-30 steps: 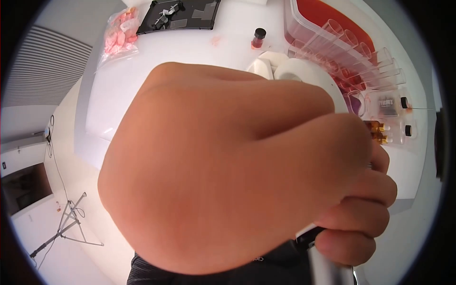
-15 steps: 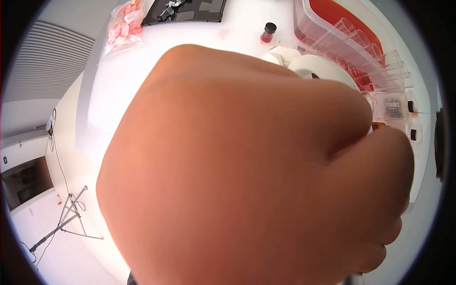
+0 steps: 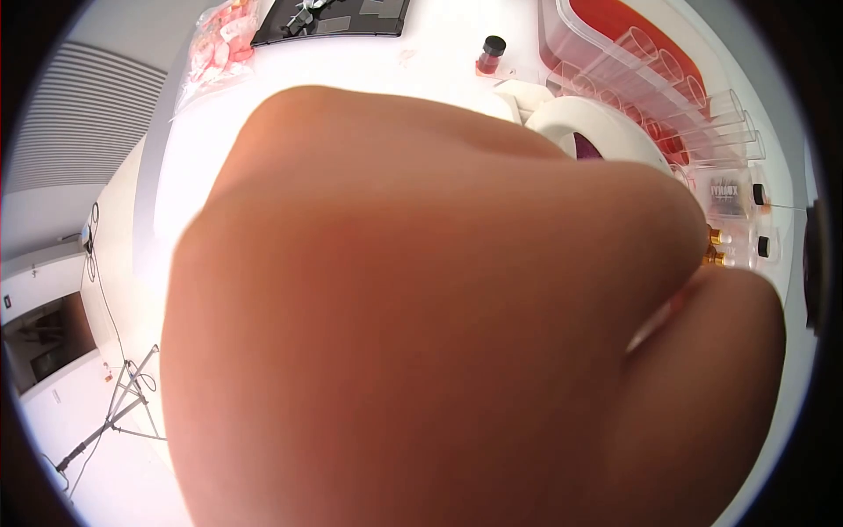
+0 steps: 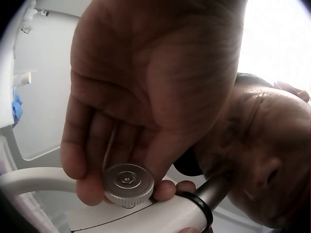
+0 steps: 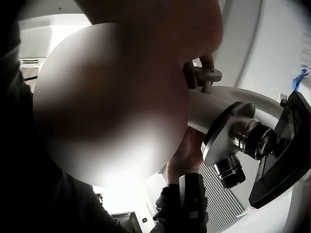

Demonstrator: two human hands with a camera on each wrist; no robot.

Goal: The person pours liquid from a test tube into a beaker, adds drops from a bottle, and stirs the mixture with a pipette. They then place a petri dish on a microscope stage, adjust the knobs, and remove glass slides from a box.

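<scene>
In the left wrist view, my left hand (image 4: pixel 150 82) has its fingers and thumb around a knurled knob (image 4: pixel 129 179) on a white microscope head (image 4: pixel 146 218). Other fingertips (image 4: pixel 165 190), seemingly my right hand's, curl round that head beside the black-ringed eyepiece tube (image 4: pixel 214 191). The right wrist view shows a hand (image 5: pixel 194 29) at the top, seemingly my right; a large blur hides most of its grip. Objectives (image 5: pixel 255 138) and a black stage (image 5: pixel 286 150) lie beyond. A hand's back (image 3: pixel 421 307), apparently my left, fills much of the head view.
Clear tubes (image 3: pixel 667 70) stand by a red-lined plastic bin (image 3: pixel 562 44) on the right. A small capped jar (image 3: pixel 492 54), a black tray (image 3: pixel 334 22) and a bag of pink pieces (image 3: pixel 219 44) are at the back. A tripod (image 3: pixel 123 395) stands left.
The hand in the head view looks larger and covers more below; its curled fingertips and the metal tube beneath them are now out of sight. The table items have shifted slightly in view.
</scene>
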